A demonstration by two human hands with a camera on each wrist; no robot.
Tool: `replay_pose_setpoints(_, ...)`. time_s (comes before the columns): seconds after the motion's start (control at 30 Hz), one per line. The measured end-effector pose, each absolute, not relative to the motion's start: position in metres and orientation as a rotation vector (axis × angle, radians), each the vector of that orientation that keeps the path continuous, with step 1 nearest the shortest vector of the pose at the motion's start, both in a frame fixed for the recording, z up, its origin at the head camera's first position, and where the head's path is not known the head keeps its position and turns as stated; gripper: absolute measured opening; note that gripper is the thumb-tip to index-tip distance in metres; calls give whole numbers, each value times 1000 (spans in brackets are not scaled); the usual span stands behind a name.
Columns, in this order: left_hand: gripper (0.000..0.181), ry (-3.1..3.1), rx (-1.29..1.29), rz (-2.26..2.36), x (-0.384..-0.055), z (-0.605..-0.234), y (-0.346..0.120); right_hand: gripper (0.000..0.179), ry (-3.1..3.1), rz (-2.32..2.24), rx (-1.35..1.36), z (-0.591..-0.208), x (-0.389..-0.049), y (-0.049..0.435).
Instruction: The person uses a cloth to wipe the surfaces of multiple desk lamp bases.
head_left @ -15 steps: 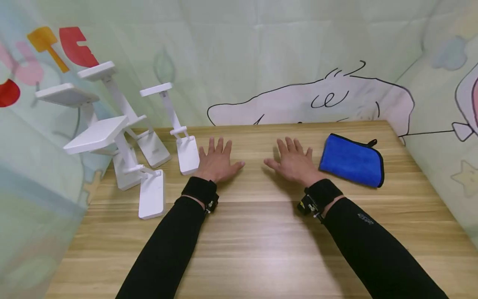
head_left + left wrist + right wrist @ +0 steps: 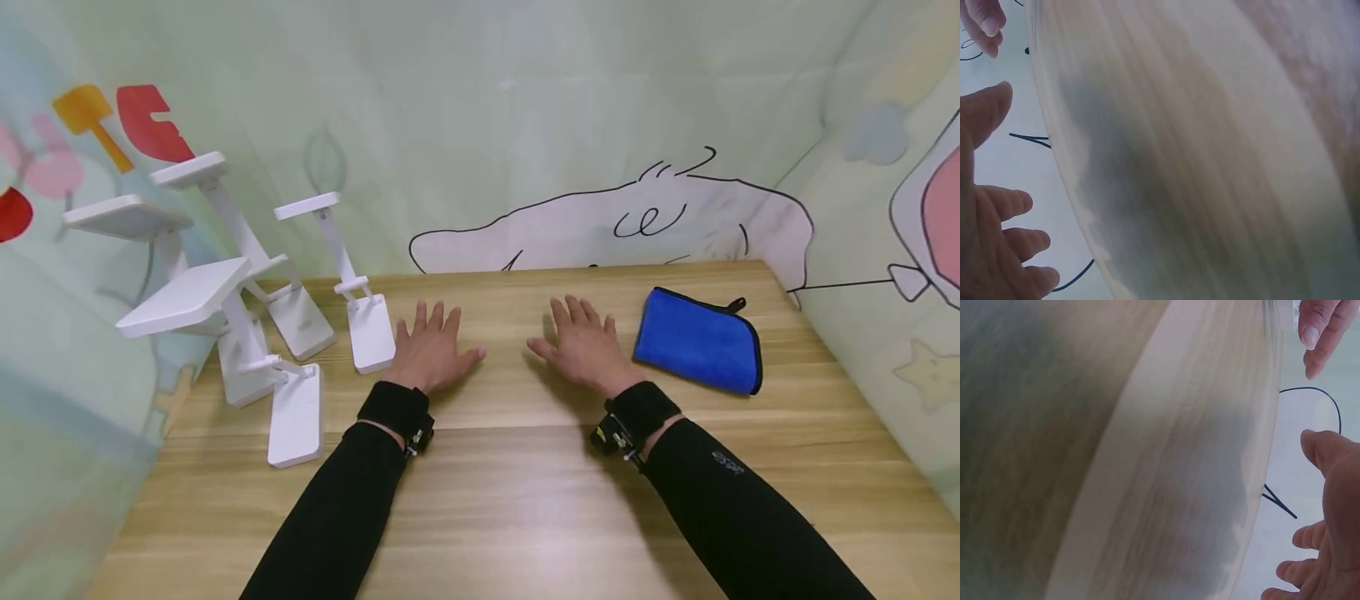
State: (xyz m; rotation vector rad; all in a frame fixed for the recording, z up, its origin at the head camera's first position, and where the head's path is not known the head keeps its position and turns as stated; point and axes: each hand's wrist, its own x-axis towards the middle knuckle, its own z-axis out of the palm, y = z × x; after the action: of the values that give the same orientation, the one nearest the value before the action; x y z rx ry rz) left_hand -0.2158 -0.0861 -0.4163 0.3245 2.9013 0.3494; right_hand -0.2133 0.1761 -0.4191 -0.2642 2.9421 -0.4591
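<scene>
Palm down over the wooden table, my left hand (image 2: 426, 352) has its fingers spread and holds nothing. The nearest thing to it is a white folding desk lamp (image 2: 371, 332), just to its left. My right hand (image 2: 585, 343) is likewise spread, palm down, with nothing in it. Close on its right lies a blue zippered pouch (image 2: 699, 340) with black edging. In the left wrist view, the left hand's thumb and fingertips (image 2: 1027, 240) show above the table; the right wrist view shows the right hand (image 2: 1341, 519) the same way, with its shadow on the wood.
More white folding lamps stand at the left of the table (image 2: 480, 508), among them a front one (image 2: 296, 417) and a rear one (image 2: 302, 323). Their raised heads overlap. A printed curtain (image 2: 480, 125) hangs behind and along both sides.
The whole head view has shifted, so everything sits slightly lower in the picture. Both hands keep their spread pose, and the lamps and pouch stay in place.
</scene>
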Motion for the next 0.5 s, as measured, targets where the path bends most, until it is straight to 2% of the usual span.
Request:
replay_pose_setpoints(0.27, 90, 2894, 326, 344, -206, -422, -90, 89, 2954, -478, -282, -427, -204, 171)
replay_pose_setpoints(0.5, 90, 2924, 355, 337, -210, -417, -89, 87, 3005, -474, -300, -424, -209, 175)
